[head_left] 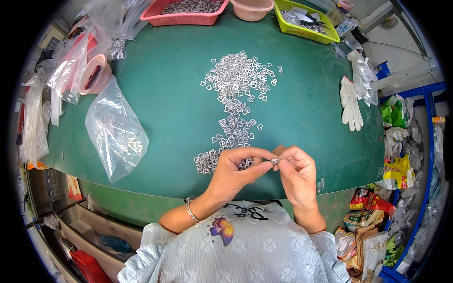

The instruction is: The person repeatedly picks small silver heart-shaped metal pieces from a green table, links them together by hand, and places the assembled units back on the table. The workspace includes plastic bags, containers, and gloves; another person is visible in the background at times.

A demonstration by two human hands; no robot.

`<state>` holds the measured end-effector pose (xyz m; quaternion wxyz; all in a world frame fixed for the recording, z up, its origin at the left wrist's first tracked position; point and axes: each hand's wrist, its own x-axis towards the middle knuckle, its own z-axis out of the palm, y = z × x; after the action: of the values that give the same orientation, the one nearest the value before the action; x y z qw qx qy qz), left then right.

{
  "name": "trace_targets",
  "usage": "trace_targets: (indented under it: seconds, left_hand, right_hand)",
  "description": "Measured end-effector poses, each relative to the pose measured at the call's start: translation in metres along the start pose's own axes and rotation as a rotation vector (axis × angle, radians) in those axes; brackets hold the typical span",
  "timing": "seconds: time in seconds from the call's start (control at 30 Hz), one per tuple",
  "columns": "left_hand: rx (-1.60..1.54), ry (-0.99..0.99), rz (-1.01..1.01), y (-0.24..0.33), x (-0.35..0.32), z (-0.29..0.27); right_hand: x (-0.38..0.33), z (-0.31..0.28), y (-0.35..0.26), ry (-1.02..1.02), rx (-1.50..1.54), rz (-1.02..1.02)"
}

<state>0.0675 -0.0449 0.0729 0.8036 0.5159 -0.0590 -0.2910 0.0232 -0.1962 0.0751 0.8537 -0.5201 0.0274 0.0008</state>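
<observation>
Near the table's front edge, my left hand (236, 170) and my right hand (298, 172) meet fingertip to fingertip. Both pinch one small silver metal piece (275, 161) between thumb and forefinger. Its exact shape is partly covered by the fingers. A long pile of small heart-shaped metal rings (240, 75) runs down the middle of the green table (174, 104). The pile's near end (206, 162) lies beside and partly behind my left hand. A bracelet circles my left wrist.
At left, a clear plastic bag (115, 134) with metal pieces lies by a pink bowl (104, 70). A red tray (181, 20), a pink basin (252, 14) and a yellow-green tray (302, 32) line the back. A white glove (349, 106) rests at right.
</observation>
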Motion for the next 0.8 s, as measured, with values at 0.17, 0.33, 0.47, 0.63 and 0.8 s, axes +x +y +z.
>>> trace_targets:
  seconds: [0.17,0.33,0.47,0.63,0.8]
  left_hand:
    - [0.036,0.015,0.075,-0.001,-0.001,0.001]
    - [0.097,0.013,0.126,0.005,-0.002,0.001]
    - [0.239,-0.053,0.152,0.006,0.0,-0.005]
    - [-0.053,-0.015,-0.031,-0.011,0.011,-0.009]
    - [-0.613,0.014,-0.243,-0.022,0.023,-0.026]
  right_hand:
    - [0.0,0.0,0.003,-0.024,-0.051,-0.085]
    - [0.0,0.001,0.003,-0.031,-0.065,-0.091]
    - [-0.001,0.002,0.003,0.024,0.161,0.151]
    - [0.013,-0.013,0.019,0.008,0.274,0.369]
    - [0.074,-0.049,0.015,0.144,-0.463,0.079]
